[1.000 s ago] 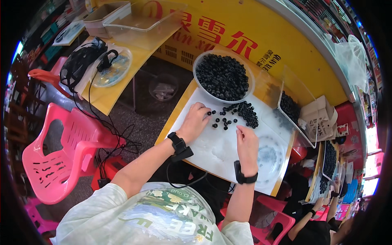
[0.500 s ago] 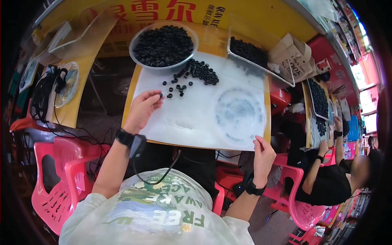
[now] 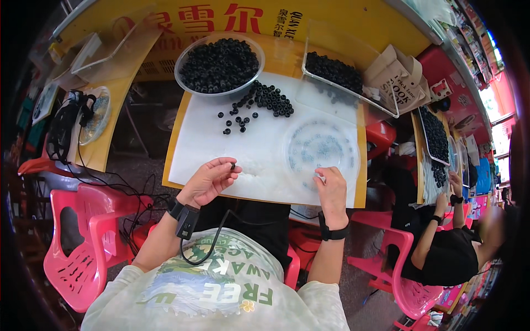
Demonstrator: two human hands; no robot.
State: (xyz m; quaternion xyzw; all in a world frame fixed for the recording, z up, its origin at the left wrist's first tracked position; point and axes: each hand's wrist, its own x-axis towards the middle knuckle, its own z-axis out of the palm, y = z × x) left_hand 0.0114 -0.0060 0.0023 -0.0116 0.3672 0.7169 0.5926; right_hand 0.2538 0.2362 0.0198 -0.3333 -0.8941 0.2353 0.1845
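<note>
Between thumb and fingertips, my left hand pinches one small black ring-shaped piece above the near part of the white board. My right hand is closed in a pinch at the near edge of a round clear dish; whatever its fingertips hold is too small to make out. Tiny pale bluish pieces lie in that dish. Farther off, black ring-shaped pieces sit in a loose cluster, with several strays to its left. Behind them stands a round clear bowl heaped with the same black pieces.
A clear rectangular bin of black pieces stands at the far right, beside a beige paper bag. Pink chairs flank me. To the right, another person works at a neighbouring table. Cables hang on the left.
My left hand has come nearer and to the right from beside the stray pieces, carrying the black piece. My right hand has moved left and slightly farther away, to the clear dish.
</note>
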